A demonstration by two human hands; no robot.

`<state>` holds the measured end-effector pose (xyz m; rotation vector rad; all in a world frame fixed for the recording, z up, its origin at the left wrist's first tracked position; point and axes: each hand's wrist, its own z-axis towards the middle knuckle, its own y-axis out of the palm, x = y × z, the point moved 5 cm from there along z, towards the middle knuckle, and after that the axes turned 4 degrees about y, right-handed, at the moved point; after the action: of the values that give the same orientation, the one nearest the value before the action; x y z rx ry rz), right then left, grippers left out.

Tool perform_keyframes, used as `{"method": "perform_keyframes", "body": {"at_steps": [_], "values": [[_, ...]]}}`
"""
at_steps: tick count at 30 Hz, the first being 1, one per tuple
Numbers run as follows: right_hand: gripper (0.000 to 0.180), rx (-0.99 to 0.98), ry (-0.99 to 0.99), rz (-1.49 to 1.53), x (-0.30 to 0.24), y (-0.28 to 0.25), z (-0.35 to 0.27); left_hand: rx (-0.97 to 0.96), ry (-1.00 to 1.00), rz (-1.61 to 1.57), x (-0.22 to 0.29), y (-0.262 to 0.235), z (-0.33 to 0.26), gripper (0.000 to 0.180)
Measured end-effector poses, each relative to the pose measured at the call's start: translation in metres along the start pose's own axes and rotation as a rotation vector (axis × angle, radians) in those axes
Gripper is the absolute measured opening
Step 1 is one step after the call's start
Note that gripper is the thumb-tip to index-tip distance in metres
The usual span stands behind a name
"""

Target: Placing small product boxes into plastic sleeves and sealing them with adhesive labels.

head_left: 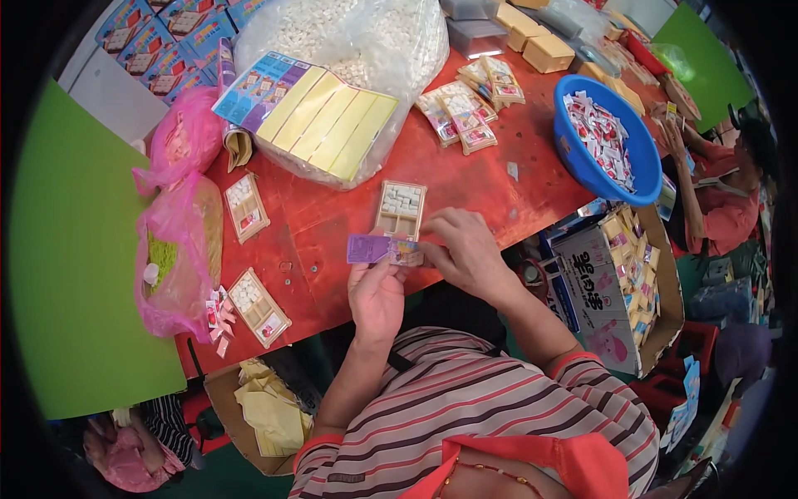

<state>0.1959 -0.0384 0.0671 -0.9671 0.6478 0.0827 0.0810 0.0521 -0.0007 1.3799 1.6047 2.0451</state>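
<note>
Purple card (367, 249) is held up over the near edge of the red surface (316, 224), close to the person's body. The left hand (376, 303) grasps it from below, thumb on the front, while the bent fingers of the right hand (472, 256) meet its right end; whether they pinch it, one cannot tell. Just beyond the card lies a small tray (406, 225) with white blocks in its far compartment. Toward the left edge of the surface are two similar trays, one farther back (260, 200) and one by the near left corner (271, 296), with small pink packets (218, 320) beside the latter. Along the left edge sits a pink plastic bag (179, 249). Farther back, a large clear bag (366, 37) of white pieces carries a yellow and blue printed sheet (332, 116). To its right, several filled trays (467, 121) lie grouped. A blue basin (582, 172) of red and white packets stands by the near edge on the right. Below that edge is a cardboard box (592, 279) full of yellowish packs, and a co-worker (721, 195) sits beyond.
</note>
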Motion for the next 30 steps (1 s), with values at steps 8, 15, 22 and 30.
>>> {"method": "perform_keyframes", "body": {"at_steps": [8, 15, 22, 30], "values": [[0.007, -0.053, 0.082, 0.171, 0.024, -0.015, -0.025, 0.017, 0.088, 0.668, 0.024, -0.013, 0.006, 0.053], [0.012, -0.059, 0.459, 0.595, 0.075, -0.018, -0.012, -0.207, 0.518, 1.639, 0.019, -0.008, 0.029, 0.03], [0.014, -0.352, 0.609, 0.702, 0.075, 0.033, 0.021, -0.395, 0.644, 2.024, -0.016, -0.013, 0.015, 0.029], [0.016, -0.313, 0.215, 0.232, 0.076, 0.081, 0.048, -0.366, 0.694, 2.056, -0.014, -0.011, 0.007, 0.031]]}}
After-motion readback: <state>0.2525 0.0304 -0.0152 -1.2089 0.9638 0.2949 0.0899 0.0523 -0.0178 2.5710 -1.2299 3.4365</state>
